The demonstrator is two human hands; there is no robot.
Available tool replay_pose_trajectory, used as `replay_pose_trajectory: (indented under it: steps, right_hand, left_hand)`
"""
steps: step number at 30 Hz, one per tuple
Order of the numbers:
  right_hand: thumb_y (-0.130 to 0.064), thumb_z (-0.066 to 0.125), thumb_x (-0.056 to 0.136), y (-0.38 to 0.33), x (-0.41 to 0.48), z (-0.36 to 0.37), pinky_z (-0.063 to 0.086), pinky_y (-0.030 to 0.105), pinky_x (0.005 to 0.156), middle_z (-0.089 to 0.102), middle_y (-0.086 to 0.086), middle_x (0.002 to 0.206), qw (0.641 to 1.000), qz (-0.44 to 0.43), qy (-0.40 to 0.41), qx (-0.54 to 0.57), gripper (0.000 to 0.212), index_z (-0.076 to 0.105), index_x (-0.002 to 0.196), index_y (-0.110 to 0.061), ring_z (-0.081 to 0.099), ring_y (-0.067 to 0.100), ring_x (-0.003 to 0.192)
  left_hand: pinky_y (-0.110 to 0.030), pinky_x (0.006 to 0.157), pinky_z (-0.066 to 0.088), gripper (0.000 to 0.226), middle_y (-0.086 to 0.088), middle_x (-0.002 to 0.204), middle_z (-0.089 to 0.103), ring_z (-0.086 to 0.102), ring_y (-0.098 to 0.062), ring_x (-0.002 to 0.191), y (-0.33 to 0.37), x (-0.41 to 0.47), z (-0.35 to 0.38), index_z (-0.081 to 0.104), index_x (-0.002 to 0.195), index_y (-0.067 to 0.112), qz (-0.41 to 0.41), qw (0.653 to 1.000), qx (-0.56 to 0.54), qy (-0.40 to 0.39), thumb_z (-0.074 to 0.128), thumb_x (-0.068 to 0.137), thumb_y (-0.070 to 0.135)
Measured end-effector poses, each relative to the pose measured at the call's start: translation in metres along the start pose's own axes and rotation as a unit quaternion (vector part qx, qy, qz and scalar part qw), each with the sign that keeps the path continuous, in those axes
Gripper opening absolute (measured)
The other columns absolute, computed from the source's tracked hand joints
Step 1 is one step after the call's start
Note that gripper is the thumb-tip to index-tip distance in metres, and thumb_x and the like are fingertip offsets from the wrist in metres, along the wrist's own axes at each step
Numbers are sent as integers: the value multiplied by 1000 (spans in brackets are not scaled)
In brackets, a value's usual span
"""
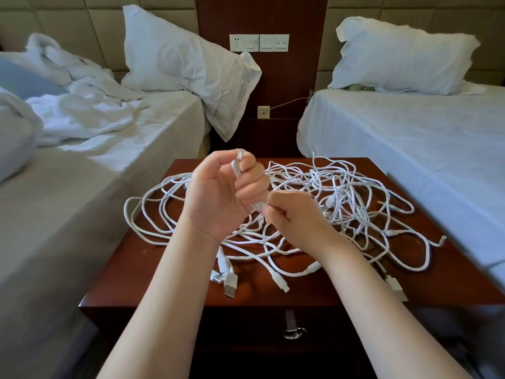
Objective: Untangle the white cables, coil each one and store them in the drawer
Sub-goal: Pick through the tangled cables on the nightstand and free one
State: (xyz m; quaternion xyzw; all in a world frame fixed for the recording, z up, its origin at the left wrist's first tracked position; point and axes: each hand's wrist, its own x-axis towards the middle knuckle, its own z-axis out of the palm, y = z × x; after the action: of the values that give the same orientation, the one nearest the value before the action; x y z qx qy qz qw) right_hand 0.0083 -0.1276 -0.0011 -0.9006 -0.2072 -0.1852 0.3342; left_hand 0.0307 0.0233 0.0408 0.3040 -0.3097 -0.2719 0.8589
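Note:
A tangle of several white cables (341, 192) lies spread over the top of a dark red wooden nightstand (169, 272). My left hand (218, 192) is raised above the heap, fingers curled round one white cable whose end sticks up between thumb and forefinger. My right hand (295, 214) sits just right of it and pinches the same cable where it leaves my left fist. USB plugs (229, 283) lie near the front edge. The drawer (273, 337) below is closed, with a metal ring pull (293, 332).
A bed with rumpled white bedding (82, 113) and a pillow (177, 61) stands at the left. A made bed (410, 138) with a pillow stands at the right. Wall sockets and switches (259, 42) sit on the wooden panel behind the nightstand.

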Motion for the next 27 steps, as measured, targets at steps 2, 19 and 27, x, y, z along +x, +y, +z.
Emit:
replay_pose_trajectory:
  steps: [2,19,27]
  right_hand:
    - [-22,55,97,-1,-2,4,32,12,61,53,-31,66,999,1,-50,-4,35,68,91,-54,52,-9,63]
    - [-17,67,88,26,-2,-21,40,13,60,56,-11,74,977,-44,202,-60,8,63,83,-14,53,10,67]
    - [-27,57,94,30,1,-21,40,15,51,57,-6,80,969,-89,228,-28,19,67,89,-11,56,7,57]
  left_hand:
    - [-20,49,38,16,4,54,36,37,-8,48,1,2,0,51,68,11,66,995,21,66,47,81,19]
    - [-24,59,49,39,-5,59,61,57,-9,54,-13,10,-15,59,69,-3,-2,751,574,326,41,98,17]
    - [-22,43,21,59,0,47,32,24,-13,42,-26,13,-4,49,66,9,-197,842,469,177,28,99,53]
